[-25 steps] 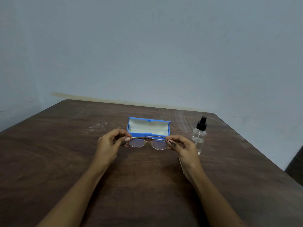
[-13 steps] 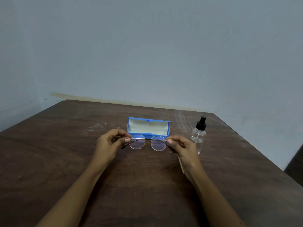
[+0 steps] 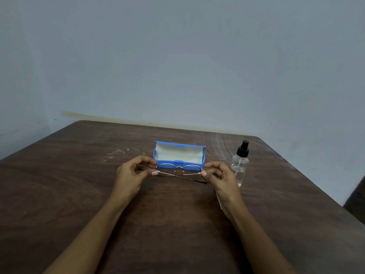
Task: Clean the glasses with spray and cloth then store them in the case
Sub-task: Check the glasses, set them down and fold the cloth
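Thin metal-framed glasses (image 3: 178,169) hang just above the table, held level between both hands, with their two temple arms folded and crossed. My left hand (image 3: 131,176) pinches the left hinge and my right hand (image 3: 221,177) pinches the right hinge. Directly behind the glasses stands the blue case (image 3: 179,154), open, its pale lining showing and nothing inside. A clear spray bottle (image 3: 239,165) with a black nozzle stands upright to the right of the case, close behind my right hand. A pale edge, perhaps the cloth (image 3: 218,200), shows under my right wrist.
The dark wooden table (image 3: 79,194) has faint white smears at the back left. A pale wall rises behind its far edge. The table's right edge slants close past the bottle, with a dark object beyond it at the lower right.
The glasses have tipped from lenses facing me to lying flat, and both temple arms are folded in and crossed. The hands stayed in nearly the same place before the case.
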